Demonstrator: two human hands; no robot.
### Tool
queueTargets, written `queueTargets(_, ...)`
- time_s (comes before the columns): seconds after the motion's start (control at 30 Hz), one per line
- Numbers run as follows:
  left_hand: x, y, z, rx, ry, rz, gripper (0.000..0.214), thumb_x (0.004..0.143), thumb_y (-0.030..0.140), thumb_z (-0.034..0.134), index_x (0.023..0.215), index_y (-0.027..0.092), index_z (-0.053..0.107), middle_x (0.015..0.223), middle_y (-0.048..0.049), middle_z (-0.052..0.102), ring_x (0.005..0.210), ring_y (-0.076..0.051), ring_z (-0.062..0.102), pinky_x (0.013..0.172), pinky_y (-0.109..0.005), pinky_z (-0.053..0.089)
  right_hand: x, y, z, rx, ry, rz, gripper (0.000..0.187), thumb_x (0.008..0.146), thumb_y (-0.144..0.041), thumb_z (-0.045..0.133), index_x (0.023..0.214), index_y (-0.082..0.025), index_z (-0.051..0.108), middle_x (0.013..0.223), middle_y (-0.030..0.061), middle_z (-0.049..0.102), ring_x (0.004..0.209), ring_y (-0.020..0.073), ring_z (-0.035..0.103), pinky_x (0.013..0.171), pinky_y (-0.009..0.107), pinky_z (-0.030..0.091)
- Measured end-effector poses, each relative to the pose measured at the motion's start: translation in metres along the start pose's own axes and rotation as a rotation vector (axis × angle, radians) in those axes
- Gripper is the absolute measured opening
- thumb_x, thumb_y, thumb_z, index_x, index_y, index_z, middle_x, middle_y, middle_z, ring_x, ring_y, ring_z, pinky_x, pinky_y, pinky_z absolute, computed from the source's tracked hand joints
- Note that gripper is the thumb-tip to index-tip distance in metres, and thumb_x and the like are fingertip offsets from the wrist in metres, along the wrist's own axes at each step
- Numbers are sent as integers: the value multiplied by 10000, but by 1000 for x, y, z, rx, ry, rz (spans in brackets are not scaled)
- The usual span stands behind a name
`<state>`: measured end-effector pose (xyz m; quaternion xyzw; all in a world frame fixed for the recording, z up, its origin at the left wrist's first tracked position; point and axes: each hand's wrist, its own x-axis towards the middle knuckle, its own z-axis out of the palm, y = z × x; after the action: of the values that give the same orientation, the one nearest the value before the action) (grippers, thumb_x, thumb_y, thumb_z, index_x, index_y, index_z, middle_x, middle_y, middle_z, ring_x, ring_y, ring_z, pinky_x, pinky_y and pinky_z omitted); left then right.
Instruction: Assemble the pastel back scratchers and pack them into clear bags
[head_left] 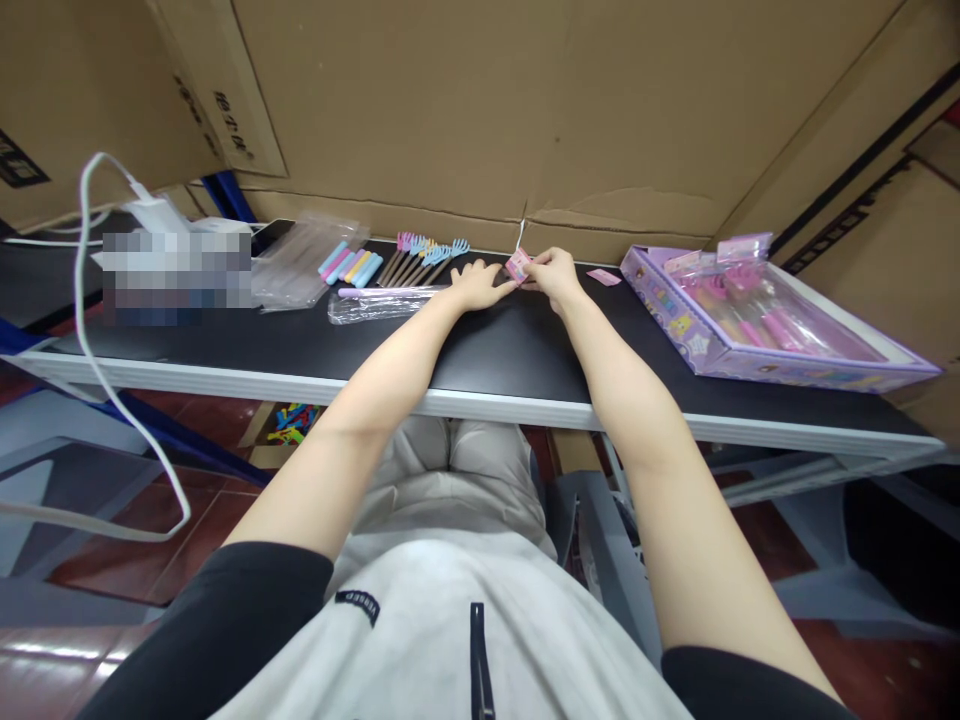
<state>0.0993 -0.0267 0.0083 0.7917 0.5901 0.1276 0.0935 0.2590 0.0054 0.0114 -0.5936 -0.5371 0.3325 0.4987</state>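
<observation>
My right hand (553,276) pinches a small pink printed card (517,265) between thumb and fingers, close to the back of the black table. Just left of it, my left hand (477,286) lies low over the tabletop with its fingers spread and its thumb pointing at the card. By its fingertips are several small claw-headed back scratchers (424,262) with brown shafts, their heads pink, yellow and blue. A clear plastic sleeve (375,306) with a purple rod along it reaches under my left wrist. Another pink card (604,277) lies right of my right hand.
Coloured handles (351,264) lie beside clear plastic bags (296,265). At right stands a purple display box (697,340) with packaged pink items. A white cable (81,290) loops down at left. Cardboard (480,110) walls the back; a bin of coloured clips (292,424) sits below.
</observation>
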Motion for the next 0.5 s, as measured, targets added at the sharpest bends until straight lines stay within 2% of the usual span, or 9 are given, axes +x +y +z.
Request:
queueTargets(0.07,0,2,0,-23,13,27,692,1132,526,475,1723,171,532,1763,-231,540,1653,-403,486,1361,-598,340,0,-1,-1,49,-4,7,382,809,36,698,799,-242,437,769,-28,600,791,157,712,875,395,712)
queueTargets(0.27,1,3,0,-84,43,93,671,1074,512,657,1670,216,566,1690,-173,632,1598,-363,544,1345,-571,360,1,-4,-5,103,-49,6,397,781,22,710,791,-244,415,820,0,634,877,182,735,846,401,727)
queueTargets(0.4,4,3,4,-69,66,48,677,1068,484,695,1657,184,553,1703,-194,583,1604,-354,531,1318,-513,402,-1,-5,-5,128,-60,31,384,796,35,701,798,-237,431,808,-3,633,868,178,736,876,417,721)
queueTargets(0.5,7,1,8,-84,86,50,668,1065,457,711,1645,167,553,1697,-208,571,1597,-351,539,1309,-499,429,-6,-8,-6,160,-99,119,327,843,29,669,842,-232,472,803,2,655,815,175,735,877,441,721)
